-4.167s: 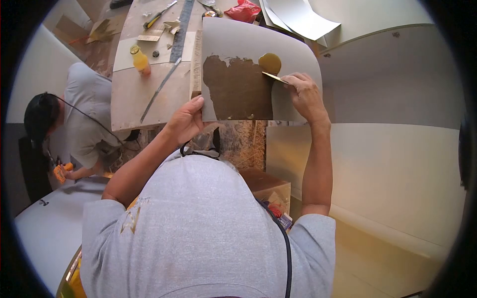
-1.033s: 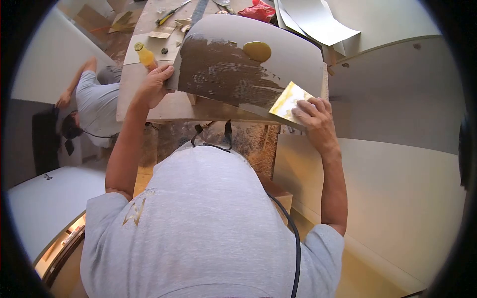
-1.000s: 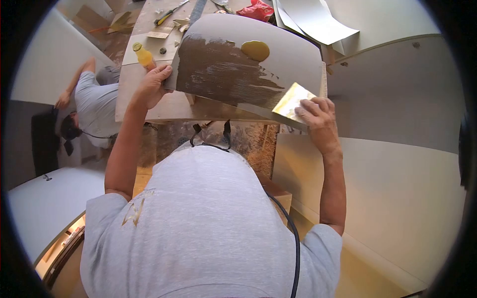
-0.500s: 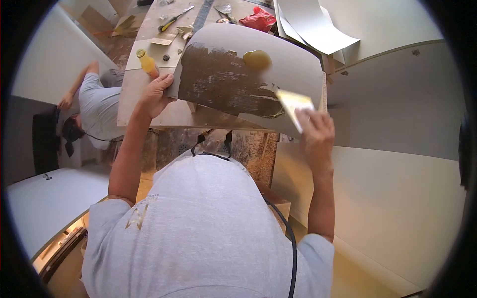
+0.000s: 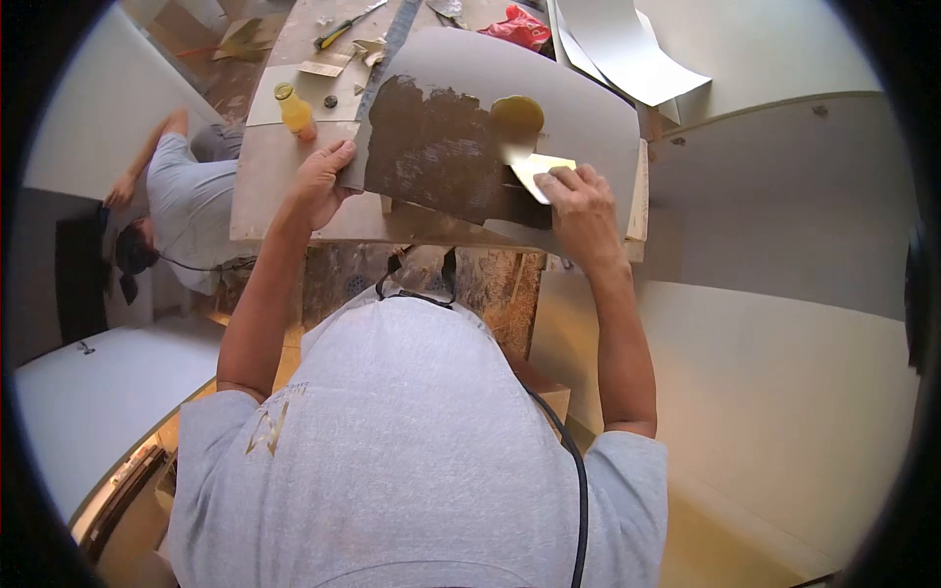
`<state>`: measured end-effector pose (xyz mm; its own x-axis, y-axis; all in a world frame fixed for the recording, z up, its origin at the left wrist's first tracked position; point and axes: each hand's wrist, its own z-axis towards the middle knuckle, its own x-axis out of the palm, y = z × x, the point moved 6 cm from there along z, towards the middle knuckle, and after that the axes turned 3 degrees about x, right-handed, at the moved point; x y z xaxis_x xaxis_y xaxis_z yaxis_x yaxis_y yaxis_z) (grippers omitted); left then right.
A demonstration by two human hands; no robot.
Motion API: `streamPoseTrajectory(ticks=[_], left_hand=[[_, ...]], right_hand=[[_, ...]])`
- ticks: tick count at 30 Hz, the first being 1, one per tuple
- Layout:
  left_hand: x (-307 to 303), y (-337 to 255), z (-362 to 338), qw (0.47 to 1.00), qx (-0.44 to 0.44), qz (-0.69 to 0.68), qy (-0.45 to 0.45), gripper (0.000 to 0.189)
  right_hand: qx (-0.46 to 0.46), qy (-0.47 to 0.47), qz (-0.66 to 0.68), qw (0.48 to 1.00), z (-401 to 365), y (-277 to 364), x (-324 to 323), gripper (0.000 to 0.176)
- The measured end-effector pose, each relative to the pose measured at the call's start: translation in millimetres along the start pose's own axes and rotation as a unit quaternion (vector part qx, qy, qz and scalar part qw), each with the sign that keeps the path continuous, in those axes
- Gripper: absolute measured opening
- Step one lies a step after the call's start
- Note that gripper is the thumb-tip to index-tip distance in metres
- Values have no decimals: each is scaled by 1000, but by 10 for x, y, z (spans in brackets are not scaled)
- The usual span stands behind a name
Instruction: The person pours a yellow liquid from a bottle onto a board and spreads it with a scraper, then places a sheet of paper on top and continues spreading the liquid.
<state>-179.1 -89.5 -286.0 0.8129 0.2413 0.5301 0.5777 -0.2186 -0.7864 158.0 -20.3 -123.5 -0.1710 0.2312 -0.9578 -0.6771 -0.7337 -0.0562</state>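
Observation:
My left hand [image 5: 321, 188] grips the near left corner of a grey sheet [image 5: 598, 108], thumb on top. The sheet lies tilted at the bench's front. A brown wet-looking coating [image 5: 421, 142] covers its left and middle part. Beyond it sits a rounded puddle of yellow-brown glue [image 5: 518, 114]. In my right hand [image 5: 585, 211] is a thin, pale flat spreader [image 5: 537, 176], fingers closed over it. Its far edge meets the sheet just nearer than the puddle, blurred there.
Left on the bench [image 5: 265, 186] stand a yellow bottle [image 5: 295, 114] and a dark cap [image 5: 330, 101]. Farther back are a yellow-and-black handled tool [image 5: 341, 32], a red plastic bag [image 5: 517, 27] and curled white sheets [image 5: 627, 59]. Another person [image 5: 196, 201] crouches at the left.
My right hand has moved left with the spreader, from the sheet's right side to near the puddle. The sheet has shifted slightly in view, with my left hand still on its corner.

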Motion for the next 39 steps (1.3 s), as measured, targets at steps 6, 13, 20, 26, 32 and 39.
streamPoseTrajectory(ticks=[6,13,20,26,32,39], left_hand=[[-1,-7,18,1000,-2,5,4,30],[0,3,46,1000,5,3,-2,30],[29,-5,5,1000,12,2,2,30],[-36,68,72,1000,6,9,-27,30],[32,0,19,999,12,9,-34,30],[64,-53,-25,999,7,35,15,31]], right_hand=[[23,28,25,999,-327,87,-383,25],[72,-48,38,996,239,-261,-278,28],[18,8,35,999,559,-78,9,21],[1,96,58,994,149,-120,-258,21],[171,14,86,981,-166,-768,-466,24],[144,10,39,989,58,-1015,-110,24]])
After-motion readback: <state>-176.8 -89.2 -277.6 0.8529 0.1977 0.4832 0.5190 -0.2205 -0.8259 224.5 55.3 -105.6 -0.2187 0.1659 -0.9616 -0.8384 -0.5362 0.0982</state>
